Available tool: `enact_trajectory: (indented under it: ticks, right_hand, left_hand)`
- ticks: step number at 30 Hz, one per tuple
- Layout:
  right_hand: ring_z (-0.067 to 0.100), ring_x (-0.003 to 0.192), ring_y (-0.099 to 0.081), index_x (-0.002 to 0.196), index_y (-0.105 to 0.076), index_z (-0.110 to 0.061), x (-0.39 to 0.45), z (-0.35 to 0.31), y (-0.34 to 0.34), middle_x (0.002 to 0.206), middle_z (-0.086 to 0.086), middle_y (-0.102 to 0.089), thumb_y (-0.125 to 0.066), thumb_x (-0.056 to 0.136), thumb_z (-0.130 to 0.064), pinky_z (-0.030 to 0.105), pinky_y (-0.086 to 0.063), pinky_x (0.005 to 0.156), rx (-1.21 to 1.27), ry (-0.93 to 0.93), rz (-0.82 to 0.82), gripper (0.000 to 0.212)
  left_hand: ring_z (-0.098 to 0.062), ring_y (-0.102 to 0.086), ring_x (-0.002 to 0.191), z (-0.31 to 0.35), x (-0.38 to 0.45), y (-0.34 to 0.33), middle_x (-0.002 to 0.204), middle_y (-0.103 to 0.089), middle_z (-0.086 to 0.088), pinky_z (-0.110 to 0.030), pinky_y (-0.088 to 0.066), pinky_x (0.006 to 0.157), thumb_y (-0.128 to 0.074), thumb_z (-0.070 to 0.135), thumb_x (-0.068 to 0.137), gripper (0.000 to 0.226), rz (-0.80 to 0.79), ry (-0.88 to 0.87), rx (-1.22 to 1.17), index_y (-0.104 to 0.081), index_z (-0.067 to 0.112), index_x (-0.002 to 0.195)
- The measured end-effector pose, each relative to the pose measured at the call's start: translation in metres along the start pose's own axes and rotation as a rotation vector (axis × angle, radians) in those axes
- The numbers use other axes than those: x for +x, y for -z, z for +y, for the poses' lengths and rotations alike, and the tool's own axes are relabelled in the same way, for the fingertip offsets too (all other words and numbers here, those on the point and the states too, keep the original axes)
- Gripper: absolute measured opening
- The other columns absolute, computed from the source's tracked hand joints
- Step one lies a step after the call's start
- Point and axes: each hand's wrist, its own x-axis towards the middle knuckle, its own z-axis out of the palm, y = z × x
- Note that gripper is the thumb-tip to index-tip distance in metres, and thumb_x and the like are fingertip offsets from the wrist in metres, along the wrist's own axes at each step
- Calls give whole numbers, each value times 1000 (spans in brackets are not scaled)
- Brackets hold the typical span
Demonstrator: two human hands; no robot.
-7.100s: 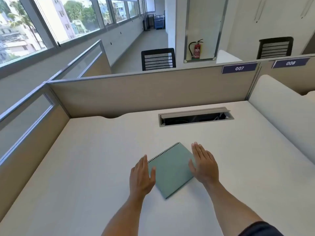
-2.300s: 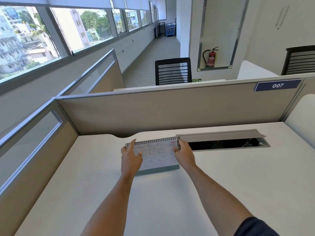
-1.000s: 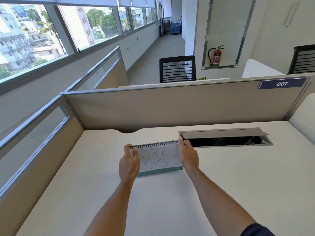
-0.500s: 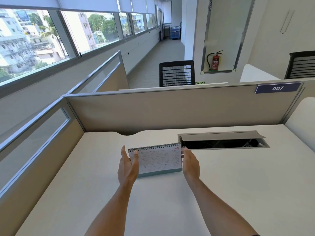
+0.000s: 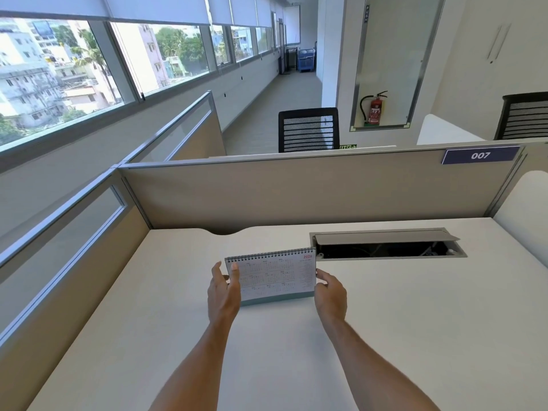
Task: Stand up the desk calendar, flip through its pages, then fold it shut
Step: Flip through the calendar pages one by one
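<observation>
Head view: the desk calendar point(image 5: 274, 275) is stood up on the desk point(image 5: 415, 321), between the 2 hands. Its left edge is pinched by the left hand point(image 5: 223, 289). The right hand point(image 5: 329, 289) is curled loosely, fingertips touching the right edge. Next, the front page should be lifted over the rings.
</observation>
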Motion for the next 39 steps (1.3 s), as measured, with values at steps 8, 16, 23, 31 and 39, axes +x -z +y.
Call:
enact_trajectory:
  ticks: [8,16,23,31,39]
  right_hand:
    - [9,84,-66,128,-73,-29,-9,0,-2,129,-8,-72,-50,85,-7,26,-47,65,-18,-2,26,53]
    - [16,95,-63,119,-72,-30,-14,-1,-4,127,-11,-71,-54,86,-12,32,-43,79,-159,17,87,41]
    - [24,98,-68,108,-71,-28,-10,1,-3,116,-9,-74,-53,92,-21,35,-50,81,-260,30,117,25]
    - [19,95,-65,129,-62,-27,-13,-1,-4,111,-11,-72,-55,92,-19,33,-43,79,-225,6,82,38]
    - [14,68,-63,86,-58,-29,-21,10,-1,71,-9,-65,-68,89,-39,31,-43,63,-147,11,90,14]
  left_hand:
    - [-37,-58,119,0,-2,1,134,-63,-18,-51,-49,100,-27,58,103,62,2,-4,-9,-30,20,152]
    - [-32,-58,112,-5,2,2,132,-64,-17,-47,-46,99,-23,62,100,66,6,-21,-48,-35,18,148]
    - [-30,-62,104,-8,0,3,121,-69,-13,-41,-47,91,-17,73,87,79,-1,-28,-88,-43,19,139]
    - [-30,-63,105,-8,-2,3,126,-67,-13,-44,-52,92,-20,68,93,71,7,-34,-56,-45,16,136]
    - [-33,-66,106,-13,2,5,128,-66,-14,-48,-53,93,-26,62,99,63,16,13,-22,-47,16,135]
